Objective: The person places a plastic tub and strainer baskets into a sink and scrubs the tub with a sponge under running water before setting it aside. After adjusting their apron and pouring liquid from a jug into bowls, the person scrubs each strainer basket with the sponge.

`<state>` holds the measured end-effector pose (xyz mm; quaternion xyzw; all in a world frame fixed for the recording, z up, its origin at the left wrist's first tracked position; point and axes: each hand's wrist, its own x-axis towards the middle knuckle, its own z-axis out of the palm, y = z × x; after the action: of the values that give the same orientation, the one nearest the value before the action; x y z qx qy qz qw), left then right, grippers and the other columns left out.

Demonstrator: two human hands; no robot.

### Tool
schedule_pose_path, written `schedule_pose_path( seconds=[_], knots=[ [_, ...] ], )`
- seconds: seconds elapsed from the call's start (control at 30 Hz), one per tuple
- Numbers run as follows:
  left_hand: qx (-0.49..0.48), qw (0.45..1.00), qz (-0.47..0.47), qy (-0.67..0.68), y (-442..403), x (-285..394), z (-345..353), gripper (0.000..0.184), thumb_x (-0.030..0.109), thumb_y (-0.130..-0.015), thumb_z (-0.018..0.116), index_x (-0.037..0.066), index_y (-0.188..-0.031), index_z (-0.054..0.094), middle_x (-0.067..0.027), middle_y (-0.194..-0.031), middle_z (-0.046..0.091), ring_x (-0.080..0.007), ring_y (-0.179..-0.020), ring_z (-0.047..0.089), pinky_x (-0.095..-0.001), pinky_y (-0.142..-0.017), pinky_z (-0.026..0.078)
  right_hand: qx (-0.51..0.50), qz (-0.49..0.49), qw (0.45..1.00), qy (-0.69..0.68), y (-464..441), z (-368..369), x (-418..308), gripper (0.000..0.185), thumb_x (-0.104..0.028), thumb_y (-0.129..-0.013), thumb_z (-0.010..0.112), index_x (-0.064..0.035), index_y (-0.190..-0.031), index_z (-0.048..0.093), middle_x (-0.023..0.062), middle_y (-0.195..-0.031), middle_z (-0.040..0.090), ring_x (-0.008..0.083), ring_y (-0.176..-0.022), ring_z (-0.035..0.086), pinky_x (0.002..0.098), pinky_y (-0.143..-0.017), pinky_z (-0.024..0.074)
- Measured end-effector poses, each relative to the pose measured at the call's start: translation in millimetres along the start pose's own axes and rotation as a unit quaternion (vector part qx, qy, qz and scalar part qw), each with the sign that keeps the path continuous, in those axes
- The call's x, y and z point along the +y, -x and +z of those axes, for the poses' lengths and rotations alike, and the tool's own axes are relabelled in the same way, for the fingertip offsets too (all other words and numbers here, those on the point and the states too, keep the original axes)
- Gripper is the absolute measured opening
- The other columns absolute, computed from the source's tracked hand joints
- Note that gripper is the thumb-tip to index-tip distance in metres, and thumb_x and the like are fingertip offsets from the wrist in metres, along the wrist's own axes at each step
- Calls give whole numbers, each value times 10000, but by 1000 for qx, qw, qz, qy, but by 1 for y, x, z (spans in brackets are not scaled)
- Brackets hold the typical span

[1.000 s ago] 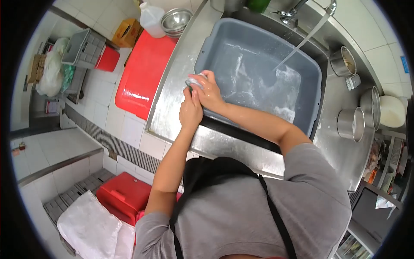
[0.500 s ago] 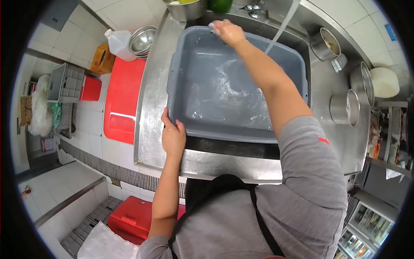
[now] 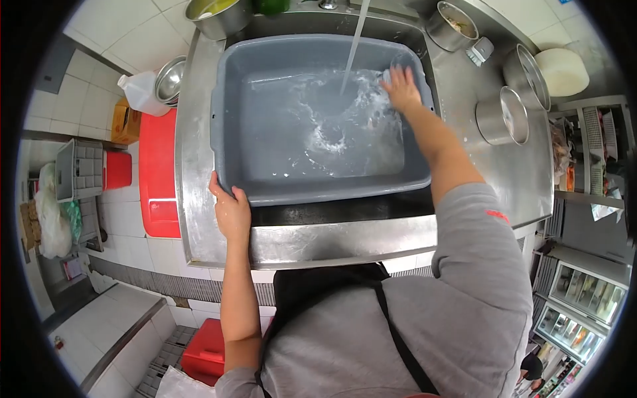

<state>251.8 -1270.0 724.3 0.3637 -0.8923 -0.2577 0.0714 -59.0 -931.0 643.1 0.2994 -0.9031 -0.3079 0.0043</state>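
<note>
A grey plastic tub rests in the metal sink, with shallow, foamy water inside. My left hand holds its near left corner, thumb and fingers on either side of the rim. Over at the tub's far right inner corner, my right hand presses down with fingers stretched over a small whitish scrubbing pad, mostly hidden beneath it. A stream of water falls into the tub just left of my right hand.
A pot with yellow contents stands beyond the tub's far left corner. On the right counter are metal pots, a brush and a pot with food scraps. A red lid lies left of the sink.
My right hand has moved from the tub's far left rim to its far right inner corner. My left hand stays on the near left corner. The view has shifted.
</note>
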Motion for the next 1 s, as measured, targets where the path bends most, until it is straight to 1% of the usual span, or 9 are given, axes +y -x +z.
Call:
schedule_pose_path(
  seconds=[0.2, 0.33, 0.47, 0.57, 0.63, 0.73, 0.83, 0.9, 1.0],
  knots=[
    [3, 1000, 1, -12, 1, 0, 1, 511, 167, -798, 424, 121, -1269, 232, -223, -685, 588, -404, -634, 569, -481, -573, 432, -27, 104, 958, -268, 57, -5, -62, 571, -255, -734, 552, -147, -1259, 357, 210, -1196, 384, 347, -1177, 333, 425, -997, 263],
    [-1, 1000, -15, -17, 1, 2, -2, 500, 167, -795, 412, 116, -1260, 233, -215, -673, 585, -393, -625, 568, -480, -564, 430, -193, 144, 843, -480, 94, -35, -104, 677, -340, -685, 622, -135, -1261, 333, 237, -1211, 342, 388, -1119, 395, 430, -896, 385],
    [9, 1000, -13, -14, 2, 1, -3, 502, 177, -792, 417, 127, -1257, 235, -216, -682, 586, -398, -637, 567, -487, -575, 431, -195, -82, 872, -441, 97, -78, -149, 644, -346, -701, 590, -129, -1256, 345, 228, -1210, 363, 393, -1050, 459, 419, -886, 393],
    [10, 1000, -20, -13, 0, -4, 0, 509, 180, -784, 427, 137, -1255, 240, -228, -702, 588, -409, -658, 569, -494, -594, 433, -177, -152, 844, -482, 79, -97, -180, 548, -340, -720, 551, -171, -1225, 421, 170, -1226, 420, 346, -1098, 442, 413, -897, 384],
    [14, 1000, -15, -8, -1, -5, 0, 513, 181, -780, 432, 142, -1254, 242, -235, -714, 589, -414, -670, 570, -497, -605, 434, -227, -194, 764, -572, 72, -108, -189, 479, -348, -731, 524, -169, -1174, 489, 153, -1141, 517, 337, -1051, 485, 402, -885, 387],
    [4, 1000, -17, 21, -2, -7, -1, 519, 175, -769, 439, 143, -1252, 251, -254, -746, 587, -419, -705, 573, -500, -625, 437, -156, -169, 790, -568, 102, -72, -160, 442, -356, -727, 514, -170, -1127, 539, 169, -1063, 565, 335, -1013, 513, 409, -872, 391],
    [23, 999, -11, 18, -2, -9, 1, 529, 169, -762, 444, 150, -1255, 255, -257, -772, 588, -414, -726, 575, -496, -635, 439, -270, -82, 889, -361, 151, -74, -72, 421, -283, -712, 544, -112, -1095, 543, 161, -1074, 555, 325, -1018, 513, 423, -861, 406],
    [5, 999, -13, 49, -3, -9, -2, 546, 161, -755, 456, 160, -1262, 254, -252, -788, 590, -409, -735, 577, -489, -645, 441, -85, -92, 970, -210, 177, -82, -31, 348, -201, -705, 570, -115, -1042, 552, 143, -1058, 515, 327, -997, 481, 424, -812, 402],
    [2, 999, -27, 37, -2, -5, -3, 560, 157, -751, 467, 171, -1268, 253, -238, -786, 595, -403, -731, 579, -478, -650, 444, 155, -59, 981, -104, 152, -58, 5, 315, -194, -705, 562, -119, -1010, 541, 119, -1044, 475, 291, -980, 453, 391, -765, 388]
  ],
)
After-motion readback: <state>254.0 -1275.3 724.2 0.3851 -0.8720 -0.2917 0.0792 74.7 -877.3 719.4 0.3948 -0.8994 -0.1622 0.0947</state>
